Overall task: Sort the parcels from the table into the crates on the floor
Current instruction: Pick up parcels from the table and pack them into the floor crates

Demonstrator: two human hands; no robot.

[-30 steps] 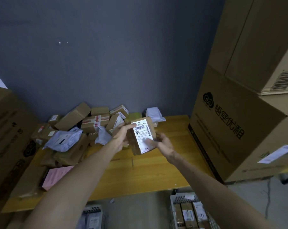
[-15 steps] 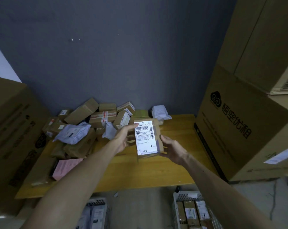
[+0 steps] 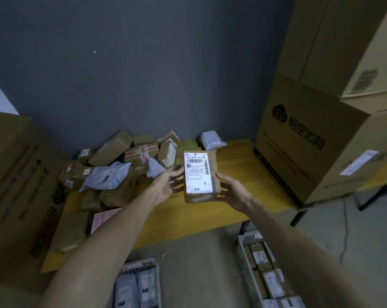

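Observation:
A small brown cardboard parcel (image 3: 213, 172) with a white barcode label hangs above the yellow wooden table (image 3: 232, 216), label facing me. My right hand (image 3: 233, 191) grips it from the right and underneath. My left hand (image 3: 167, 185) lies with straight fingers against its left edge, palm up. A heap of brown boxes (image 3: 130, 161) and grey mailer bags (image 3: 108, 175) covers the table's left rear. On the floor stand two white crates: the left crate (image 3: 157, 283) holds grey bags, the right crate (image 3: 243, 256) holds brown boxes.
Large stacked cardboard cartons (image 3: 310, 141) fill the table's right end. Another big carton (image 3: 12, 185) stands at the left. A pink flat parcel (image 3: 103, 218) lies near the table's front left. A white bag (image 3: 211, 140) sits by the wall. Bare concrete floor shows between the crates.
The parcel has turned from tilted to upright, its label square to me, and come slightly nearer. My left fingers have straightened along its side while the right hand moved under it.

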